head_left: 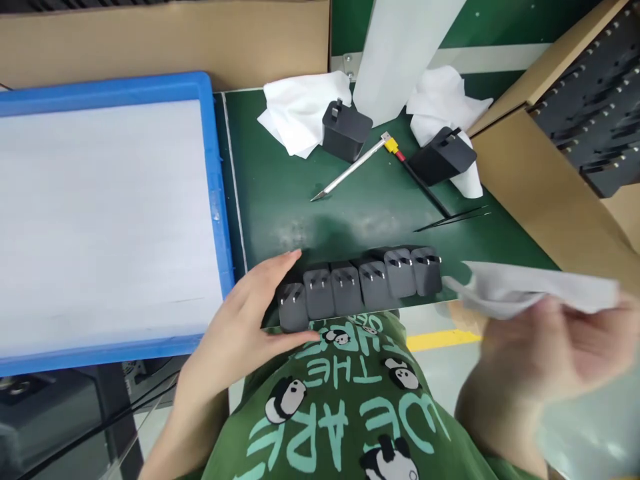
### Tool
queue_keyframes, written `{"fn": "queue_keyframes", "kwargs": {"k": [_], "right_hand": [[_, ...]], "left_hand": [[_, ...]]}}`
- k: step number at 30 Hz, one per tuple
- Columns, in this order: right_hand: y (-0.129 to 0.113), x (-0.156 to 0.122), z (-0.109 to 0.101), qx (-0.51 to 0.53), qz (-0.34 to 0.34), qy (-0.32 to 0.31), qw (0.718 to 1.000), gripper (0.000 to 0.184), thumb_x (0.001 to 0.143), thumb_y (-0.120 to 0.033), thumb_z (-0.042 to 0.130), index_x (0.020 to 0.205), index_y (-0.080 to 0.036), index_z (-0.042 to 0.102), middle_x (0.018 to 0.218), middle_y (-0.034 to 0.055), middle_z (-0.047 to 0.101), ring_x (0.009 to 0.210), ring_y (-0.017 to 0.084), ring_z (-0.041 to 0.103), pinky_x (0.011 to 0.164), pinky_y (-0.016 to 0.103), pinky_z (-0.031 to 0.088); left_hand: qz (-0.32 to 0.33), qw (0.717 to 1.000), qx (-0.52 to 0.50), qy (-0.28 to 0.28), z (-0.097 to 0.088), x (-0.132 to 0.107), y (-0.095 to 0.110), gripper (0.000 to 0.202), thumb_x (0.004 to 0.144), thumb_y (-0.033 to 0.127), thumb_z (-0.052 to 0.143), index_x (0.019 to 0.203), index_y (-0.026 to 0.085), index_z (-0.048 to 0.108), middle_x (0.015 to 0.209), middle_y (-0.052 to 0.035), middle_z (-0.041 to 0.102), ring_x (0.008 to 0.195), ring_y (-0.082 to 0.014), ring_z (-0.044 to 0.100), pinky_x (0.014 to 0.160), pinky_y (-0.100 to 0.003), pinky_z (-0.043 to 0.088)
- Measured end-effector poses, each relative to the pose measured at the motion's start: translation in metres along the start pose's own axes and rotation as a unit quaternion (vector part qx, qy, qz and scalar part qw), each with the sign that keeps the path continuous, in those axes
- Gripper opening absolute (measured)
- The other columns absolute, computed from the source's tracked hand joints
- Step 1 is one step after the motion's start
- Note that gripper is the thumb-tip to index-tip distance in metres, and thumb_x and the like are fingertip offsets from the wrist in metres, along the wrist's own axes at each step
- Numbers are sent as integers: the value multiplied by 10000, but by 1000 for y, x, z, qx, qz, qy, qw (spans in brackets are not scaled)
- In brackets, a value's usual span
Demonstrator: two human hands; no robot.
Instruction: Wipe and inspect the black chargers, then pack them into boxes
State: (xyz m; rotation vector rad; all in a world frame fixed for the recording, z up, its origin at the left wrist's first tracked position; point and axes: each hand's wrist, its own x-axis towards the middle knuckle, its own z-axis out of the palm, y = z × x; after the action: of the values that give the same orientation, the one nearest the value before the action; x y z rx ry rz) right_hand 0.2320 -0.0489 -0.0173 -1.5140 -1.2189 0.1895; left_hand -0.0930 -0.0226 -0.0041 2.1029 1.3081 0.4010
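Head view, row: six black plug chargers (346, 291) at the near edge of the counter (270, 220), long axis left to right.
Left hand (245, 327): nearer; fingers spread around the leftmost charger (293, 308), contact unclear.
Right hand (565, 347): beyond the right end, blurred, fingers pinching a white sheet (540, 283).
Writing: green shirt (340, 400) reads "WE ARE THE"; no brand legible.

Row chargers (346, 293): we count six
Back chargers (347, 135): we count two
White cloths (304, 110): three in our view
Craft knife (350, 169): one
USB plug (391, 145): one
Tweezers (447, 220): one pair
Blue-rimmed tray (216, 200): one
Cardboard boxes (165, 45): we see two
Left hand (247, 320) and right hand (565, 347): ours, two
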Motion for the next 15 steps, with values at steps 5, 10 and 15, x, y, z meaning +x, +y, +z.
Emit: {"fn": "queue_keyframes", "kwargs": {"k": [5, 10, 15], "right_hand": [[3, -55, 23, -84, -165, -152, 971, 242, 791, -45, 611, 960, -217, 605, 1060, 87, 744, 1075, 286, 698, 898, 427, 571], [-22, -77, 54, -106, -311, -195, 924, 211, 846, -14, 503, 950, -177, 587, 1098, 115, 743, 1237, 236, 606, 1020, 376, 517], [-54, -80, 86, 68, -363, -281, 886, 106, 901, -118, 528, 912, -203, 590, 1056, 21, 762, 1117, 147, 679, 984, 263, 560]], "left_hand": [[-20, 998, -52, -23, 9, 9, 3, 918, 780, 441, 782, 1522, 318, 256, 1392, -31, 603, 1280, -236, 572, 1079, -395, 482], [-9, 998, -62, -30, 12, 13, 1, 826, 807, 371, 768, 1489, 288, 308, 1388, -44, 602, 1254, -218, 594, 1054, -351, 493], [4, 995, -92, -32, 15, 11, -4, 732, 885, 234, 648, 1512, 269, 271, 1416, -61, 576, 1300, -191, 556, 1087, -326, 461]]}}
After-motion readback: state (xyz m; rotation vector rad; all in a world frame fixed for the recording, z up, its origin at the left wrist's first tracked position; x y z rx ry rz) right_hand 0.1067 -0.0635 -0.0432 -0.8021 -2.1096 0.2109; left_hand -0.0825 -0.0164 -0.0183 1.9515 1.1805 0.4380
